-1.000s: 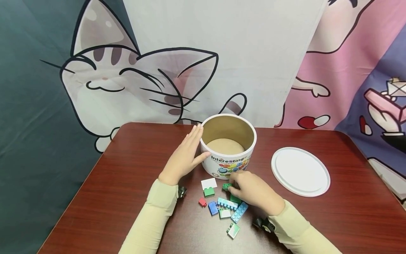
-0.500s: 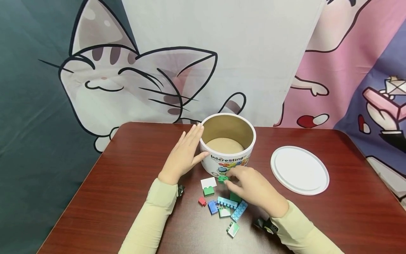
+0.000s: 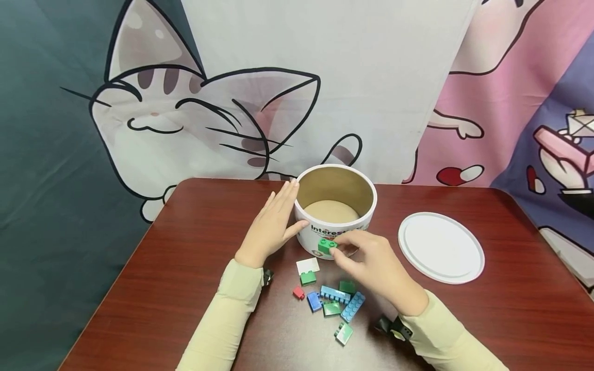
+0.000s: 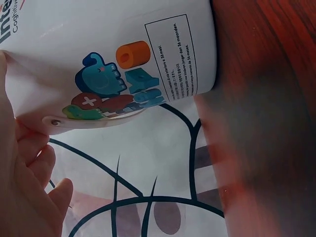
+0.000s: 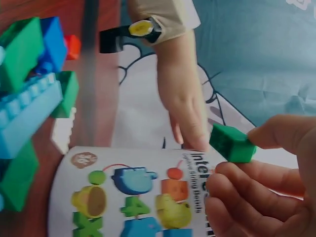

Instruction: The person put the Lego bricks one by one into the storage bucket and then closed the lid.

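A white round bucket (image 3: 306, 234) with printed pictures stands near the table's back edge, its top uncovered and its tan floor bare. Against its left side rests my left hand (image 3: 270, 225), fingers straight; the left wrist view shows those fingers (image 4: 37, 158) along the bucket wall. My right hand (image 3: 378, 268) pinches a green building block (image 3: 327, 246) between thumb and fingers, in front of the bucket and off the table. The right wrist view shows the same green block (image 5: 232, 143) close up.
Loose blocks lie before the bucket: a white one (image 3: 308, 266), a red one (image 3: 298, 292), a dark blue one (image 3: 314, 302), light blue bars (image 3: 353, 307) and several green ones (image 3: 308, 278). A white lid (image 3: 441, 248) lies on the table (image 3: 185, 288) at right.
My right hand has lifted the green block from the table, up in front of the bucket. The left hand has stayed at the bucket's side.
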`<state>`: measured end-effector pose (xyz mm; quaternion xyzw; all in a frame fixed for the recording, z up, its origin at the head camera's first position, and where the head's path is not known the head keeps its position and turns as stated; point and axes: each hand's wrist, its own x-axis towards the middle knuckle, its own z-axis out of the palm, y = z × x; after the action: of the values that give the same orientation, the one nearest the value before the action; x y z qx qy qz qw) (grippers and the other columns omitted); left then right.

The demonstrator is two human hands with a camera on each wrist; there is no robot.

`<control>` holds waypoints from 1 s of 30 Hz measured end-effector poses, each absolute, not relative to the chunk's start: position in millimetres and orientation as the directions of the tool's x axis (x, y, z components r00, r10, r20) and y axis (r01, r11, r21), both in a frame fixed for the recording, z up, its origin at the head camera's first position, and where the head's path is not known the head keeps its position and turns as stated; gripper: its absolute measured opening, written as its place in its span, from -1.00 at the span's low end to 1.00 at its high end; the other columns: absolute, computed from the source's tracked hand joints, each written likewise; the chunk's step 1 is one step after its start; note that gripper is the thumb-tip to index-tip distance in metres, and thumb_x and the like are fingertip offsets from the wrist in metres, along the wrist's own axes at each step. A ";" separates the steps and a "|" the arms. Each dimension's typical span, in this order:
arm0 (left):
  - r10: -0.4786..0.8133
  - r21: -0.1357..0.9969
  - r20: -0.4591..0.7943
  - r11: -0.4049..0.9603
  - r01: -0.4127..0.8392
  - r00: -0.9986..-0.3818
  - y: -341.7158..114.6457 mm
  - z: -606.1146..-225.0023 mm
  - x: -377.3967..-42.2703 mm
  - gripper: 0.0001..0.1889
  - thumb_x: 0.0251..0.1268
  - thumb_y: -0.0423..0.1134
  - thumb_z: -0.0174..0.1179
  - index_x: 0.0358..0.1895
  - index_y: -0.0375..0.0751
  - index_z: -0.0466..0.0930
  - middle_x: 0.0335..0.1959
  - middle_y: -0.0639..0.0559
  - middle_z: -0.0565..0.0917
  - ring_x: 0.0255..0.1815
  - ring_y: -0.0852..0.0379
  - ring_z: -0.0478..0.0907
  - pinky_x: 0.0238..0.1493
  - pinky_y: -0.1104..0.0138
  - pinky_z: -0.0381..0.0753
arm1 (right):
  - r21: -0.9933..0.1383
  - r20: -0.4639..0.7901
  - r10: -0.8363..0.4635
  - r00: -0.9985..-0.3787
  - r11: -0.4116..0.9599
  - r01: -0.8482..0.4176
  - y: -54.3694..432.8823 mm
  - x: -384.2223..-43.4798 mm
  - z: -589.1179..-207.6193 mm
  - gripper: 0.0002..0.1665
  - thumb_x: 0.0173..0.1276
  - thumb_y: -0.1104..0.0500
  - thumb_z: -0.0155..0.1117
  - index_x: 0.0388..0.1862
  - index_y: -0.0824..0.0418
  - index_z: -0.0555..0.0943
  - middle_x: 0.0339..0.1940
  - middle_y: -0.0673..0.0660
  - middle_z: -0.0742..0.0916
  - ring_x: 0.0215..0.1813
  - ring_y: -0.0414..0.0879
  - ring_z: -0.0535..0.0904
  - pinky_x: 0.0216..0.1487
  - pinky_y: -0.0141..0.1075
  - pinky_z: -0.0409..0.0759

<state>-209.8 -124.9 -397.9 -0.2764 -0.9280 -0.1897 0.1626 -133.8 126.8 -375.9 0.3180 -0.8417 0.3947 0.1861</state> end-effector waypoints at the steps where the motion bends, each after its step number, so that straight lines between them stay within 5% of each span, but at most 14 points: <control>1: 0.452 0.261 0.409 0.775 0.576 -0.793 -124.7 -398.0 -209.8 -0.09 0.46 0.16 0.16 0.64 -0.21 -0.03 0.65 -0.06 0.06 0.67 0.11 -0.12 0.61 0.05 -0.04 | -0.552 0.573 -0.375 -0.729 0.481 -0.681 127.4 -134.1 -373.3 -0.88 0.21 0.28 0.48 -0.26 0.18 0.74 -0.36 -0.10 0.74 -0.33 -0.31 0.65 -0.35 -0.28 0.70; 15: 0.462 0.274 0.414 0.759 0.591 -0.784 -124.4 -399.1 -210.3 -0.09 0.45 0.13 0.19 0.63 -0.28 -0.03 0.64 -0.12 0.07 0.67 0.06 -0.11 0.61 0.05 -0.02 | -0.667 0.508 -0.244 -0.826 0.496 -0.556 134.1 -163.9 -330.5 -0.93 0.31 0.22 0.47 -0.23 0.12 0.76 -0.34 -0.08 0.79 -0.31 -0.24 0.68 -0.32 -0.38 0.65; 30: 0.459 0.301 0.401 0.752 0.587 -0.793 -125.1 -400.5 -210.7 -0.09 0.47 0.15 0.16 0.64 -0.27 -0.05 0.65 -0.10 0.03 0.67 0.11 -0.16 0.62 0.09 -0.06 | -0.633 0.239 -0.331 -0.913 0.660 -0.405 118.0 -229.7 -326.1 -0.82 0.40 0.13 0.36 -0.20 0.24 0.73 -0.32 0.08 0.79 -0.27 -0.06 0.67 -0.16 -0.16 0.61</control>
<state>-210.7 -125.1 -400.5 -0.2830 -0.9234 -0.2098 0.1526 -229.7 118.0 -326.1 0.2021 -0.9095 0.3597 0.0513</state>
